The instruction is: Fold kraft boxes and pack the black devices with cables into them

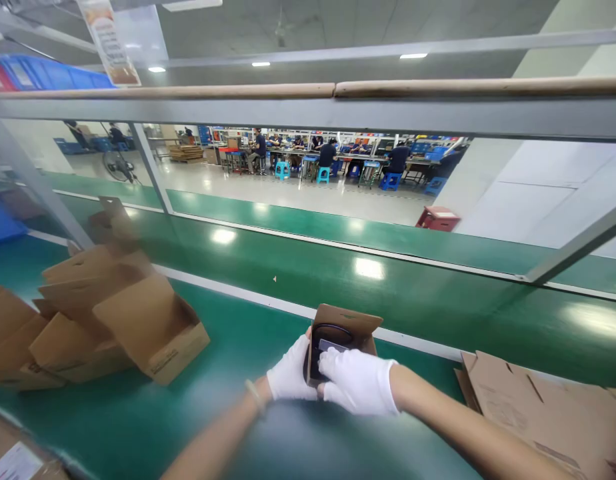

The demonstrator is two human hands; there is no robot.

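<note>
A small brown cardboard box (349,318) stands with its lid flap raised, in front of me over the green bench. Inside lies a black item with a thin black cable (334,329) and a greyish flat piece (332,345); its kind is unclear. My left hand (293,372), in a white glove, is closed around the box's left side, fingers partly hidden behind it. My right hand (361,380), also white-gloved, reaches over the opening. Its fingers are bent onto the black item, and the thumb lies lower, near the box's front edge.
Several open cardboard boxes (155,320) crowd the bench's left side. Flattened cartons (538,413) are stacked at the right. A white strip (248,297) and metal frame posts (151,167) run beyond the bench. People sit at far worktables. A labelled carton (18,460) shows at the lower left.
</note>
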